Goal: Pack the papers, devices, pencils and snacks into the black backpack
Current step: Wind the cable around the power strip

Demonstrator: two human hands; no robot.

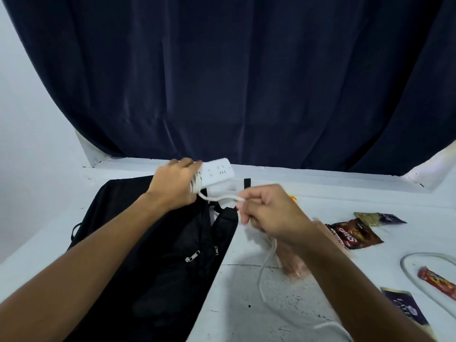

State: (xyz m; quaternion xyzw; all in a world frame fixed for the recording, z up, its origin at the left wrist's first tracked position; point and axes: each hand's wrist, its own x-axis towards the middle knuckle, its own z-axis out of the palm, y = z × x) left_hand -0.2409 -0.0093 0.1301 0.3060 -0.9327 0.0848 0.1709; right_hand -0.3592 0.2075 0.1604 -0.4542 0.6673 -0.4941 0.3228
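Observation:
The black backpack [158, 255] lies flat on the white table, left of centre, zip pulls showing. Above its top end my left hand [174, 185] grips a white power strip [217, 172] with coils of its white cable wound around it. My right hand [269, 213] pinches the same white cable [222, 199] a short way from the strip; the loose rest of the cable runs down over the table to the bottom edge. Snack packets lie to the right: a dark red one [354, 234], a gold and purple one [378, 217], a purple one [404, 308] and a red bar [438, 282].
A clear oval tray [407, 259] at the right edge holds the red bar. A pinkish translucent bag [293, 265] lies under my right forearm. An orange item peeks out behind my right hand. A dark blue curtain hangs behind the table [246, 292].

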